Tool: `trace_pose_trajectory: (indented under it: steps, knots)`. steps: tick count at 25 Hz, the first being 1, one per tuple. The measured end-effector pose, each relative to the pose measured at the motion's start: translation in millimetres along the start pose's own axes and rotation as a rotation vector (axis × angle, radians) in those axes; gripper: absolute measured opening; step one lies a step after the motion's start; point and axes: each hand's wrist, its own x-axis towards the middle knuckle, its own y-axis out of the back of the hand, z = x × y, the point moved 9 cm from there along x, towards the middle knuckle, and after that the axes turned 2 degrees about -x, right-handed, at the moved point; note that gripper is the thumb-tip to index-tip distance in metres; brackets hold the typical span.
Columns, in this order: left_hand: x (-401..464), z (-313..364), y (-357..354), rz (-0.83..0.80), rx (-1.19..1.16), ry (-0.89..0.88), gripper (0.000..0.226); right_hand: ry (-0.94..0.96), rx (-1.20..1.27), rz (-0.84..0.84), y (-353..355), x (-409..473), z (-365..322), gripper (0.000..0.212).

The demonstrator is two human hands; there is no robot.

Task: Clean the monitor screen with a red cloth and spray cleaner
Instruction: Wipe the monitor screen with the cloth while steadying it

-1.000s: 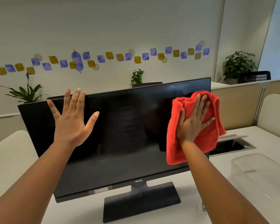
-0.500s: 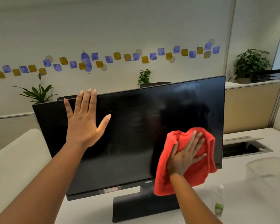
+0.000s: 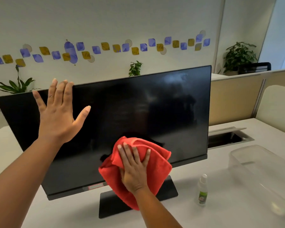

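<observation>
Both hands lie flat with fingers straight: the right hand [image 3: 135, 171] has slid the red cloth [image 3: 138, 171] leftward to the monitor screen [image 3: 138, 116] bottom centre; the left hand [image 3: 59, 116] stays braced top-left. The spray cleaner [image 3: 202, 191] stands on the worktop [image 3: 237, 203], right of the cloth.

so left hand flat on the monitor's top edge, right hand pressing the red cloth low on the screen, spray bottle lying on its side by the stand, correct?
Not quite. The head view shows the bottle standing upright on the desk, right of the stand. The rest holds: left hand flat at the monitor's top edge, right hand pressing the cloth low on the screen.
</observation>
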Motion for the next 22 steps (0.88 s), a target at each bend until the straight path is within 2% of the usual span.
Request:
trace_pose_trajectory:
  steps: [3,7,12,15,18,20,22]
  knots:
    - [0.9,1.2,-0.2,-0.013,-0.004,-0.004,0.081,-0.354,0.129,0.106,15.9,11.5,59.7,0.066]
    - [0.0,-0.5,-1.8,-0.011,-0.019,0.005,0.080,-0.579,0.192,0.169,31.8,32.1,133.2,0.065]
    - [1.2,0.7,-3.0,-0.004,-0.045,0.017,0.080,-0.856,0.203,0.127,27.7,13.2,192.9,0.074]
    - [0.6,1.1,-2.4,-0.009,-0.044,0.022,0.082,-1.065,0.257,0.075,10.7,-24.2,193.0,0.057]
    - [0.5,2.1,-1.6,-0.024,-0.034,0.021,0.083,-1.035,0.303,0.036,2.4,-32.1,160.8,0.059]
    - [-0.2,0.4,-0.4,-0.032,-0.022,0.019,0.082,-0.886,0.293,0.008,3.0,-18.0,124.7,0.070]
    - [0.1,-1.0,0.7,-0.037,-0.015,0.021,0.081,-0.689,0.224,0.006,7.5,7.9,82.7,0.068]
